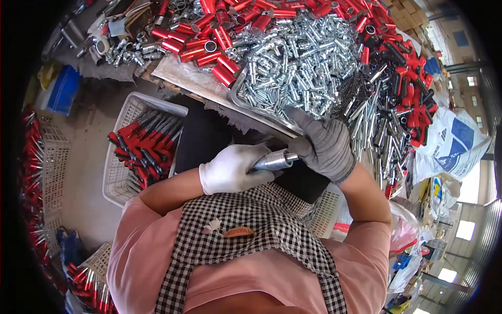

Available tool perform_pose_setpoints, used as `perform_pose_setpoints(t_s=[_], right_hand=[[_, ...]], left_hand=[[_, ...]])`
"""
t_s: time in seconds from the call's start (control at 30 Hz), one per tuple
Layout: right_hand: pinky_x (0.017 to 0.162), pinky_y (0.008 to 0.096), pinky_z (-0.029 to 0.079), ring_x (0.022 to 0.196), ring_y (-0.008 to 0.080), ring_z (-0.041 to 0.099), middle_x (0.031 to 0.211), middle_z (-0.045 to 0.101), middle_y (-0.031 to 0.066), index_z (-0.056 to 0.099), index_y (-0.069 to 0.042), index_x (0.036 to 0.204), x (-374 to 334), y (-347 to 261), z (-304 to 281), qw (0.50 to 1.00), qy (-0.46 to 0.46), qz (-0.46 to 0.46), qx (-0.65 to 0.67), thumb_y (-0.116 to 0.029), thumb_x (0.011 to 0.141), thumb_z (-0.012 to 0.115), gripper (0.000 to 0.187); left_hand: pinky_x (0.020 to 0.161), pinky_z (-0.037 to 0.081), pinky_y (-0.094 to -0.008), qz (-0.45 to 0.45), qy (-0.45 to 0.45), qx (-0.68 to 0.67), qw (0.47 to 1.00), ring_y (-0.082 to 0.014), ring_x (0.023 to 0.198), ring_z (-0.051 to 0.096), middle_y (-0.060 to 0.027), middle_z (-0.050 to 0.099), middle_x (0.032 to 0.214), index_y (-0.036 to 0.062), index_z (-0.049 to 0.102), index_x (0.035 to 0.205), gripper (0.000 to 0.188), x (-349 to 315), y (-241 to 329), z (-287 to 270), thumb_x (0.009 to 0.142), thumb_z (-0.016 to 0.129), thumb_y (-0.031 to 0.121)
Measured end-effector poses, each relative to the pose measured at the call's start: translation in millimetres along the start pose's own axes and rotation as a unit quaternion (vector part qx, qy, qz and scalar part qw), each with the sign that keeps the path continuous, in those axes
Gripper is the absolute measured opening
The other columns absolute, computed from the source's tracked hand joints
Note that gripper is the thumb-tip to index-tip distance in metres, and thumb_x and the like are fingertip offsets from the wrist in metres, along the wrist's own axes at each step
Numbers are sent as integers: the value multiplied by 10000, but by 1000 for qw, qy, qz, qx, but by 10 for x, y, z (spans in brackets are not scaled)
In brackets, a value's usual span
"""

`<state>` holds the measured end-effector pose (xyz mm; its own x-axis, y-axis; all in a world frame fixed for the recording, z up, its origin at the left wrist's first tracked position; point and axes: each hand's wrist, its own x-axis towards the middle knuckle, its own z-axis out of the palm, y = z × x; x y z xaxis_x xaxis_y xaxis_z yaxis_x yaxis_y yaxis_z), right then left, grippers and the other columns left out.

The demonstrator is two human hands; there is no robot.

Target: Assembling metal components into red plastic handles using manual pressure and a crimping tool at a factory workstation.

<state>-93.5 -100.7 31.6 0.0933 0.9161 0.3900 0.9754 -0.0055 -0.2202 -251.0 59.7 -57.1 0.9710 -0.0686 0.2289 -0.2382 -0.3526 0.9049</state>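
My left hand (238, 168), in a white knit glove, is closed around a silver metal cylinder (273, 160) in front of my apron. A small metal pin (291, 156) sticks out of the cylinder's right end. Close beside it is my right hand (327, 145), in a grey knit glove, its fingers stretched toward the tray rim and its thumb apart from them. The thumb is near the pin; whether it touches cannot be made out. Just beyond, a tray (264, 114) holds a heap of small silver metal fittings (298, 63).
Red cylinders (191, 52) lie along the bench's back and left. Metal rods (366, 125) and red-and-black tool parts (413, 83) are piled at right. A white crate (121, 118) of red-handled tools stands at left, with a blue bin (64, 89) farther off. White sacks (452, 144) stand right.
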Motion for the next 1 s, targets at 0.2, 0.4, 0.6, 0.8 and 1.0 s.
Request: perform_pose_setpoints(t_s=[0.2, 0.4, 0.6, 0.8, 1.0], right_hand=[[730, 359, 541, 802, 267, 687, 926, 694, 94, 538, -54, 1332, 37, -104, -69, 995, -51, -7, 82, -357, 807, 730, 636], [761, 355, 541, 854, 294, 696, 943, 702, 101, 625, -56, 1228, -54, -113, -161, 983, -158, 70, 59, -516, 766, 752, 664], [794, 379, 529, 918, 262, 670, 1048, 664, 102, 655, -80, 1154, -91, -126, -74, 987, -110, 27, 117, -381, 703, 813, 565], [680, 356, 532, 760, 276, 662, 832, 666, 88, 681, -93, 930, -276, -249, 312, 992, -56, 112, -18, -239, 787, 763, 221], [979, 436, 477, 1135, 278, 605, 1242, 598, 141, 577, -28, 1248, -331, -147, 411, 812, 35, 217, 541, -392, 831, 755, 582]], left_hand=[[658, 533, -414, 2, 2, 3, 1000, -341, 731, 671, -164, 662, 810, 31, 642, 981, 283, -17, -38, -11, 806, 730, 235], [720, 534, -391, 4, -6, 18, 1000, -340, 796, 670, -178, 677, 908, -13, 647, 1046, 362, -42, -14, 27, 751, 769, 157], [645, 535, -414, 31, 16, 13, 999, -358, 726, 663, -187, 655, 814, 2, 631, 981, 302, -14, -69, 67, 780, 745, 196], [674, 529, -376, 42, -16, 70, 997, -349, 768, 653, -189, 668, 924, -14, 658, 1000, 294, -40, -104, 181, 742, 729, 108], [600, 485, -313, -154, 253, -69, 953, -198, 635, 596, -81, 617, 744, 13, 612, 962, 180, -141, -66, -114, 901, 626, 182]])
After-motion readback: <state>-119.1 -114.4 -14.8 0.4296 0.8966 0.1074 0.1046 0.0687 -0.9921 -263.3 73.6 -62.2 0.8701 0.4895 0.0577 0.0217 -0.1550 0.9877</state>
